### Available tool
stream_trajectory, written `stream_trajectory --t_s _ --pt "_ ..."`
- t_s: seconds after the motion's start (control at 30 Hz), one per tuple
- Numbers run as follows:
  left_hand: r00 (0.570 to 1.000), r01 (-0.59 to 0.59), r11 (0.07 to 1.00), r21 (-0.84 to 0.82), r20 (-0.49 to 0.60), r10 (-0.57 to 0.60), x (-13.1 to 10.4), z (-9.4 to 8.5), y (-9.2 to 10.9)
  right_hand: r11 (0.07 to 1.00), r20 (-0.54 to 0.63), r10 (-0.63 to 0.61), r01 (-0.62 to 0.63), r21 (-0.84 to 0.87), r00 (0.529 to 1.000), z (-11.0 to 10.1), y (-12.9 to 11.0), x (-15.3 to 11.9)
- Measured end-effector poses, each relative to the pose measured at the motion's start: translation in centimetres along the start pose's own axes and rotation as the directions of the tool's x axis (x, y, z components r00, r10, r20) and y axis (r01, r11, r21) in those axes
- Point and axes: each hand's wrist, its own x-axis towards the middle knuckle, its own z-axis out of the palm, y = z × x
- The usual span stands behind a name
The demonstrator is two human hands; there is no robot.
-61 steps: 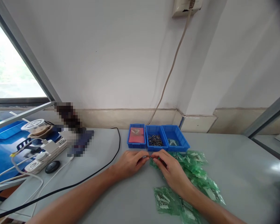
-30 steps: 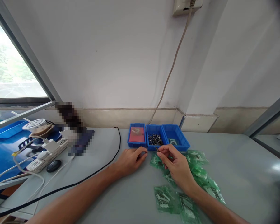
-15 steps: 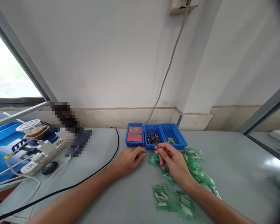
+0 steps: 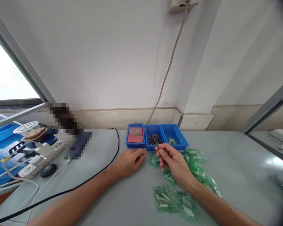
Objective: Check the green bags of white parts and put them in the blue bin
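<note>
My right hand (image 4: 175, 161) pinches a small dark metal screw (image 4: 158, 146) between thumb and fingertips. It is just in front of the middle blue bin (image 4: 156, 148), which holds many loose metal screws (image 4: 153, 139). My left hand (image 4: 129, 161) rests on the table with its fingers curled in, and nothing shows in it. Beyond that hand stands the left blue bin (image 4: 135, 145), with a red sheet and a small clear bag inside. A few bagged pieces lie in the right blue bin (image 4: 180, 141). Green plastic bags (image 4: 162, 199) of pale plugs and screws lie under and around my right forearm.
A black cable (image 4: 94, 176) runs across the table on the left. Farther left are a power strip (image 4: 25, 171) with white cords, a black oval object (image 4: 48, 170) and a lidded cup (image 4: 27, 128). The wall stands behind the bins.
The view has shifted slightly. My right hand still pinches the screw, which now shows a little more upright at the fingertips. My left hand stays in place.
</note>
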Motion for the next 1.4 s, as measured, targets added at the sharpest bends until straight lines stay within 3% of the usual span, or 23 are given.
stream_trajectory --t_s 0.4,0.63,1.0,1.2,1.4 --pt "1.0 0.006 1.0 -0.012 0.027 -0.006 0.15 -0.43 0.29 0.961 -0.112 -0.111 0.078 -0.266 0.987 0.06 0.3 -0.66" --pt "0.999 0.01 1.0 -0.01 0.031 -0.01 0.03 -0.23 0.14 0.904 -0.072 -0.2 0.156 -0.397 0.977 0.06 0.32 -0.68" --pt "0.998 -0.001 1.0 -0.021 0.057 0.002 0.2 -0.42 0.3 0.997 -0.033 0.03 -0.032 -0.063 0.999 0.04 -0.05 -0.24" --pt "0.999 -0.013 1.0 -0.009 0.046 0.013 0.13 -0.13 0.15 0.985 0.059 0.131 -0.137 0.109 0.99 0.03 -0.35 -0.27" --pt "0.999 -0.018 1.0 -0.009 0.038 0.018 0.2 -0.22 0.28 0.966 0.066 0.172 -0.181 0.187 0.983 -0.29 -0.04 -0.07"
